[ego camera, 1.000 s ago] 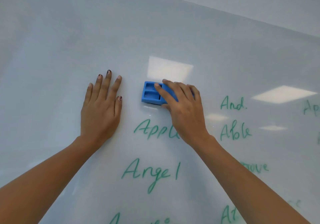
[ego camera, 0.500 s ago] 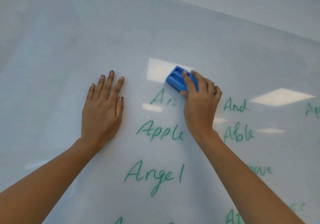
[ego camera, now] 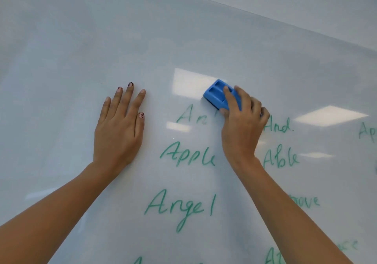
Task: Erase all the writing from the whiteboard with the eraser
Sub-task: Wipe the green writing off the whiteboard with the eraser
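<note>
Blue plastic eraser (ego camera: 215, 95) sits flat against the whiteboard (ego camera: 81, 39) just above centre of the frame, overlapping the lower right corner of a bright reflection (ego camera: 187, 82). Its long axis runs from upper left to lower right, and the lower right half is hidden under the right hand (ego camera: 242, 129).

Right hand: grips the eraser from above, index finger laid along the top, thumb against the lower edge, other fingers curled over the far side. The wrist sits below the eraser and the forearm runs to the lower right of the frame.

Left hand (ego camera: 118, 133): at centre left, well apart from the eraser. It lies flat on the board with fingers straight and slightly spread, holding nothing. Judged to be bracing only.

Writing (ego camera: 179, 204): green, and most of it stands.
- The fragment "An" (ego camera: 191, 116) lies just below and left of the eraser, its right end faint.
- "Apple" (ego camera: 187, 154) and "Angel" lie lower in the same column.
- "And." (ego camera: 279, 125) and "Able" (ego camera: 281, 158) lie right of the right hand.
- More words are cut off at the right and bottom edges.

Assessment: early in the task. The nearest text lies down and left of the eraser, so the next stroke should travel that way. The right hand alone is placed to make it.
</note>
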